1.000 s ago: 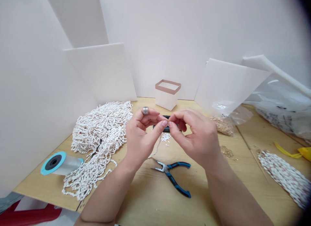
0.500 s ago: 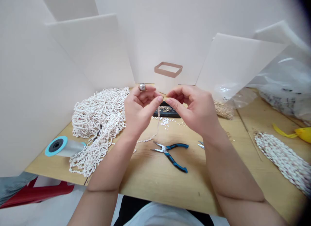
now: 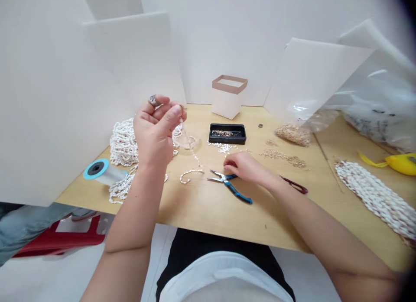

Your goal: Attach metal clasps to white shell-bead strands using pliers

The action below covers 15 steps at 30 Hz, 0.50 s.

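Note:
My left hand point(image 3: 154, 131), raised above the table, is shut on the top of a thin strand of white shell beads point(image 3: 191, 152) between thumb and fingers. A metal ring sits on one finger. The strand hangs down and ends in a curved beaded length point(image 3: 188, 175) on the tabletop. My right hand point(image 3: 245, 167) is low on the table, its curled fingers on the upper handle of blue-and-black needle-nose pliers point(image 3: 238, 193). Whether it grips the handle is unclear.
A black tray point(image 3: 227, 134) of small gold pieces sits behind scattered white shells point(image 3: 223, 148). Red-handled scissors point(image 3: 295, 185) lie right of my right hand. A large heap of shell strands point(image 3: 123, 144) lies left, beside a clear tape roll point(image 3: 104, 172).
My hands have separated. The left hand has risen and moved left with the strand, and the right hand has dropped to the pliers. The view has tilted lower, showing more of the table and my lap.

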### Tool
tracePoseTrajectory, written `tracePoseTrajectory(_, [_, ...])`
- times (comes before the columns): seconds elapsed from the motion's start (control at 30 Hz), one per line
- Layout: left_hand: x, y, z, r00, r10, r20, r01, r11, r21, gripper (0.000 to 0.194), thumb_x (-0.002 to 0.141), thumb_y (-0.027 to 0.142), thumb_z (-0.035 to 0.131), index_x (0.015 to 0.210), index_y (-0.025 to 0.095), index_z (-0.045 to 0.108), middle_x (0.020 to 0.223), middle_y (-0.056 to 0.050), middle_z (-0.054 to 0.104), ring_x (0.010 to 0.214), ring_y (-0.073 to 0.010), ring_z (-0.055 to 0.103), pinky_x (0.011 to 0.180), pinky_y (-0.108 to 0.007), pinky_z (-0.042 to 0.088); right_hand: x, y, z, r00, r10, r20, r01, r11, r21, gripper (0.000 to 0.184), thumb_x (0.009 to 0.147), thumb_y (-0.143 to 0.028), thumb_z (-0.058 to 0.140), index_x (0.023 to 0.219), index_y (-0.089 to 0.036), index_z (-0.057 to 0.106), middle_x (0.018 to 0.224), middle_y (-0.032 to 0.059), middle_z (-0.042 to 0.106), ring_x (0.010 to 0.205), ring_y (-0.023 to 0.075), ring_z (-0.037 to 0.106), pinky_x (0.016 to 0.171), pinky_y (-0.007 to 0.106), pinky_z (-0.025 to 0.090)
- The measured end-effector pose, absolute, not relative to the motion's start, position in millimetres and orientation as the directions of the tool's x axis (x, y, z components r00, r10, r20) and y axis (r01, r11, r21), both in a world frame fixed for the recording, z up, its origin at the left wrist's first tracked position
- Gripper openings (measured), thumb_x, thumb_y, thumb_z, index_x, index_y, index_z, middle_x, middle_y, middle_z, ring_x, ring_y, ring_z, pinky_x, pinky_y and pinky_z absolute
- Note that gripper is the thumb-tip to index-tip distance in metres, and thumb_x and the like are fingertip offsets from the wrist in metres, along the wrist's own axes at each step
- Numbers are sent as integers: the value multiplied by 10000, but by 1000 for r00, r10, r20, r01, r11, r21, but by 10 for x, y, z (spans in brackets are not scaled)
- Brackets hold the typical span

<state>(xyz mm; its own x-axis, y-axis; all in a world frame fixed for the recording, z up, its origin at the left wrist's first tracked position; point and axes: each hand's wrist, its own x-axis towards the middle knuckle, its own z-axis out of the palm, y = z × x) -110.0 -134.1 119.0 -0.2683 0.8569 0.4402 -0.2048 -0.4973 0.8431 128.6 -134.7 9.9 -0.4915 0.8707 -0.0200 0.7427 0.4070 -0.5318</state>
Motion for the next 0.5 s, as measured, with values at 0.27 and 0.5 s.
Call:
tracePoseTrajectory(0.27, [-1204,-1717,1157,-264,842,470,-233,-528,816,387,651,304,907,897,235,616,831,-1,722,752,-163,713,750,-335,584,675,-1148,-104,-520,853,-49,775,447,-447,149,950,-280,632,984,-158,708,980,60,736,894,180,675,841,335,528])
tracePoseTrajectory(0.5, [-1253,-1949,901,-261,882,394,-311,-463,830,358,671,230,881,900,209,607,807,17,711,702,-117,686,764,-284,579,543,-1050,-198,-544,825,-152,806,462,-371,275,981,-376,620,1152,-165,660,1170,85,675,1010,205,666,896,422,569])
